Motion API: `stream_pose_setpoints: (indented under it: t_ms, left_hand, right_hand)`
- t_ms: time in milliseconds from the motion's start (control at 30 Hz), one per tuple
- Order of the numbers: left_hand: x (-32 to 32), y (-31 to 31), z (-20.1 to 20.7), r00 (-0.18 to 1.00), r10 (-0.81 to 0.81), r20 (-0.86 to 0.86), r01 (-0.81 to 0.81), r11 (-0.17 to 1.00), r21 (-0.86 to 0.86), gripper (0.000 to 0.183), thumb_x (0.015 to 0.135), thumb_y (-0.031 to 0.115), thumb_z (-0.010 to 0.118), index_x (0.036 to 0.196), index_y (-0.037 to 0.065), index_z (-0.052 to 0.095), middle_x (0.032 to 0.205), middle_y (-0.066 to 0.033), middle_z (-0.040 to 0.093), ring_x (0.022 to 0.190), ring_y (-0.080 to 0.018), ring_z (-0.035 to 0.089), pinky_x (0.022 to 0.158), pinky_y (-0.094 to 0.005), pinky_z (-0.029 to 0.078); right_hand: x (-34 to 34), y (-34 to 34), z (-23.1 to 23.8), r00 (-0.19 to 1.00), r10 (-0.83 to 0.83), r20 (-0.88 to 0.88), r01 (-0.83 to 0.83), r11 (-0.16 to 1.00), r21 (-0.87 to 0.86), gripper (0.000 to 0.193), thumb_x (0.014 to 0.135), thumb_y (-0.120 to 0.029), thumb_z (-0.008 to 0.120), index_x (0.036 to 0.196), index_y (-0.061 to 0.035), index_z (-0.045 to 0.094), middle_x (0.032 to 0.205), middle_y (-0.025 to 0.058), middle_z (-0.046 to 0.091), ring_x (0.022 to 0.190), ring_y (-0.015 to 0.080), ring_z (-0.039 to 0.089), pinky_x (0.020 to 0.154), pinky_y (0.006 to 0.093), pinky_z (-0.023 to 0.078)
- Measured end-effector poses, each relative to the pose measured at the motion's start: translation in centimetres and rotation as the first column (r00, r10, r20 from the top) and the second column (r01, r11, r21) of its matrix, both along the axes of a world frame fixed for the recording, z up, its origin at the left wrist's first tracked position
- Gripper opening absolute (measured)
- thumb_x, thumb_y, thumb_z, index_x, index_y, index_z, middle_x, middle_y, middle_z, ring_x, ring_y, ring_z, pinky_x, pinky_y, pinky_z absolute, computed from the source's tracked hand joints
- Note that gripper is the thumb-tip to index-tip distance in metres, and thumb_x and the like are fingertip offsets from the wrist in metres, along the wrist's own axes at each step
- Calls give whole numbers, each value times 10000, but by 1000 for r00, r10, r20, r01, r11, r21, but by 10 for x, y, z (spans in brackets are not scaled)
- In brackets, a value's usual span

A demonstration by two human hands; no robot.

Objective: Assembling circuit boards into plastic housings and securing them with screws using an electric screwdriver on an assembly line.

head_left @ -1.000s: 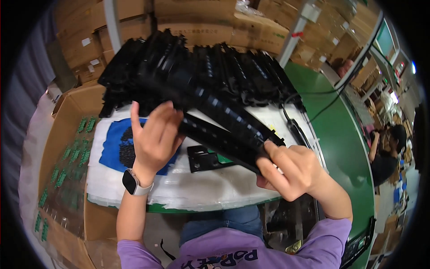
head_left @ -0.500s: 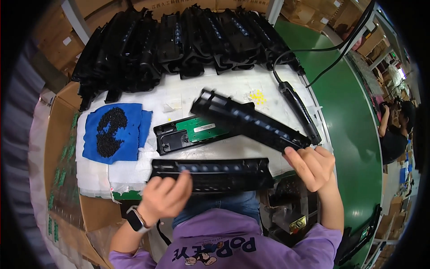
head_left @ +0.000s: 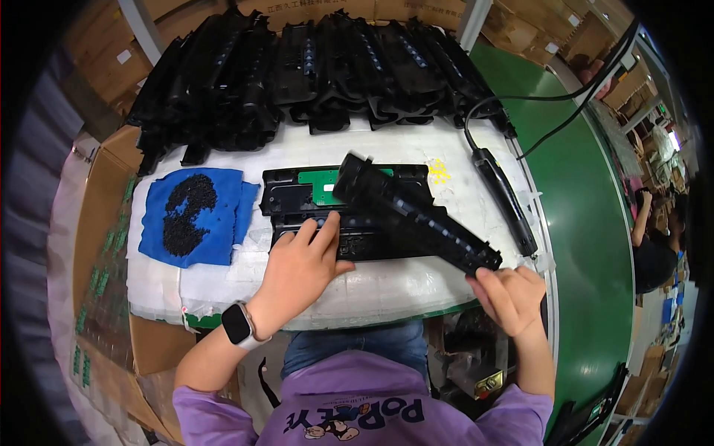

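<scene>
My right hand (head_left: 509,297) pinches the lower right end of a long black plastic housing (head_left: 424,215) with a row of pale round spots along it. That housing is tilted in the air, its far end hiding part of a green circuit board (head_left: 321,191). The board sits in a black tray-like housing (head_left: 281,199) on the table. Right in front of that lies another black housing (head_left: 372,245), which my left hand (head_left: 301,256) touches with outstretched fingers, thumb apart.
A blue cloth (head_left: 152,230) holds a heap of small black pieces (head_left: 186,241) on the left. Small yellow pieces (head_left: 439,171) lie near a corded black handheld tool (head_left: 506,201) on the right. Several black housings (head_left: 312,74) line the back. A green surface (head_left: 587,223) runs alongside.
My left hand has moved the near housing away from me, up against the one with the board, and its fingers have spread. The housing in my right hand has come slightly nearer.
</scene>
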State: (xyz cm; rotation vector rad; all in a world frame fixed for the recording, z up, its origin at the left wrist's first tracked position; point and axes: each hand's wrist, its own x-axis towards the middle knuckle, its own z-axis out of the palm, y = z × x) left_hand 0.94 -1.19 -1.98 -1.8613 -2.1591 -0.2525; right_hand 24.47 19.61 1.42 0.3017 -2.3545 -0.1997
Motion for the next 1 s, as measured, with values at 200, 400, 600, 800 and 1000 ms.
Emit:
stream_pose_setpoints:
  t_ms: [200, 400, 600, 800, 1000]
  left_hand:
    - [-41, -26, 33, 877, -132, 462, -54, 929, 366, 236, 745, 11, 627, 981, 0, 620, 1030, -120, 616, 939, -324, 599, 797, -343, 491]
    - [-162, -73, 59, 875, 255, 411, -467, 665, 583, 102, 831, 62, 570, 866, -16, 626, 866, -125, 624, 790, -272, 601, 697, -318, 473]
    - [-351, -126, 57, 603, 439, 666, -791, 221, 571, 313, 840, 271, 597, 946, -20, 637, 946, -175, 644, 888, -284, 615, 781, -356, 463]
    - [-445, -116, 38, 399, 439, 805, -911, 288, 295, 468, 820, 375, 609, 1013, -50, 633, 1015, -241, 638, 991, -327, 606, 838, -372, 447]
    - [-447, -105, 38, 435, 543, 718, -900, 284, 330, 362, 854, 292, 542, 887, -53, 645, 916, -267, 639, 914, -407, 604, 794, -432, 456]
  right_hand:
    - [-1, -27, -14, 983, 137, 124, -152, 982, 115, 251, 708, -89, 622, 954, -43, 643, 640, 42, 518, 550, 181, 513, 534, 257, 363]
    - [-21, -32, -26, 911, 117, 395, -170, 980, 103, 250, 719, -238, 689, 920, -100, 638, 686, -3, 483, 601, 147, 488, 478, 253, 353]
    - [-53, -46, -27, 917, 153, 367, -105, 983, -148, 404, 658, -371, 750, 895, -61, 643, 652, 23, 478, 538, 175, 478, 433, 279, 354]
    - [-59, -49, -25, 928, 134, 347, -36, 961, -273, 397, 600, -392, 769, 821, -81, 660, 636, 31, 462, 499, 185, 471, 415, 292, 358]
    - [-62, -47, -20, 913, 193, 359, -41, 920, -389, 470, 632, -279, 778, 986, -27, 598, 742, 107, 463, 614, 274, 497, 498, 367, 410]
